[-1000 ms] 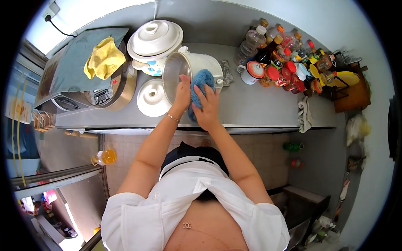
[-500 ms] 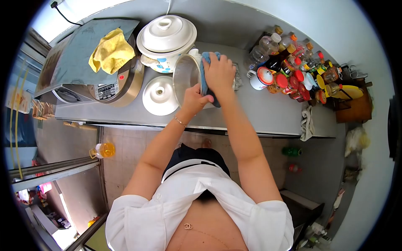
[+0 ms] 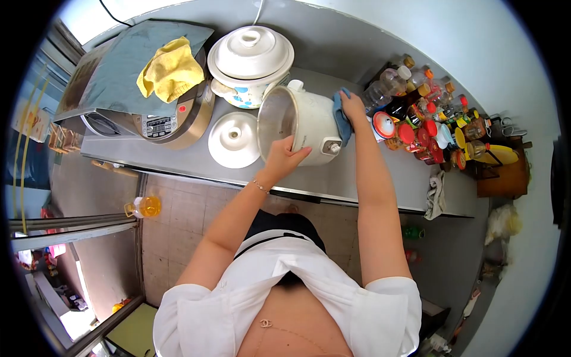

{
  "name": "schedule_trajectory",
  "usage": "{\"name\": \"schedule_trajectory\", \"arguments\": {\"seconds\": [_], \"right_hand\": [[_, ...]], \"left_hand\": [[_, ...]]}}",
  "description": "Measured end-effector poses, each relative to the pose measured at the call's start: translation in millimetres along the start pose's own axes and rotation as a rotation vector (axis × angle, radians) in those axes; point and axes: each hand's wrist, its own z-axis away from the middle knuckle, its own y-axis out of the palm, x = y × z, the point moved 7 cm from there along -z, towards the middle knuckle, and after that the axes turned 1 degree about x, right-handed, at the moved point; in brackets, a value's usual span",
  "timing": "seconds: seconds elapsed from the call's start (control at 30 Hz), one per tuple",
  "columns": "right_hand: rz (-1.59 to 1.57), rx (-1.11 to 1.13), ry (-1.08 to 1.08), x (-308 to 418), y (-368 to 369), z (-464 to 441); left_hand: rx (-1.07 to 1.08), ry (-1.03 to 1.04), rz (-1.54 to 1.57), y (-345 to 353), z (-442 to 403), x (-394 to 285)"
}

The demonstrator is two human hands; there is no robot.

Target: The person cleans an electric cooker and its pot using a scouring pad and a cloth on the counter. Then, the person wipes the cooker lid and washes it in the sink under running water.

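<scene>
A white electric cooker (image 3: 314, 122) lies tilted on its side over the counter, its metal-lined opening facing left and its control knob toward me. My left hand (image 3: 284, 160) grips the rim, thumb on the outer wall and the other fingers mostly hidden inside. At the cooker's right end, my right hand (image 3: 352, 108) holds a blue cloth (image 3: 341, 124) against the base. A round white lid (image 3: 229, 149) rests on the counter just left of the opening.
Behind the lid stands a lidded white pot (image 3: 253, 56). At left, a yellow cloth (image 3: 171, 71) lies on a grey cover beside a gold rice cooker (image 3: 193, 128). Several bottles and jars (image 3: 416, 116) crowd the right, near a grey rag (image 3: 436, 193) over the counter's edge.
My right hand and the blue cloth have moved from the cooker's rim to its base on the right. The cooker has turned, so its outer side and knob now show. My left hand stays at the rim.
</scene>
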Motion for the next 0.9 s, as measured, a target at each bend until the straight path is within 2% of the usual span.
{"name": "schedule_trajectory", "arguments": {"seconds": [0.03,0.13,0.23,0.33,0.4,0.5,0.57,0.63,0.73,0.83,0.9], "right_hand": [[-0.064,-0.007,0.012,-19,-2,-6],[-1.291,0.314,0.375,-61,8,17],[-1.453,0.260,0.231,-44,-27,42],[-0.897,0.233,-0.131,11,-39,74],[-0.567,-0.101,-0.532,36,-34,101],[-0.621,-0.248,-0.391,15,-25,128],[-0.479,-0.388,-0.388,-5,-11,157],[-0.519,-0.309,-0.323,-23,11,187],[-0.587,-0.047,-0.199,-63,44,196],[-1.188,-0.021,0.209,-82,11,167],[-1.323,-0.030,0.048,-61,-29,141]], "left_hand": [[-0.001,-0.018,0.047,1,0,-1],[0.014,-0.069,0.040,-4,2,6],[-0.033,-0.128,0.143,-5,4,10],[0.011,-0.195,0.194,-2,4,13],[-0.025,-0.184,0.198,-5,4,13],[-0.085,-0.139,0.162,-4,4,12],[-0.091,-0.151,0.143,-2,6,12],[-0.066,-0.198,0.153,2,2,12],[-0.035,-0.115,0.086,4,-2,6],[0.009,-0.152,0.046,7,-1,5],[0.093,-0.307,-0.051,8,-4,9]]}}
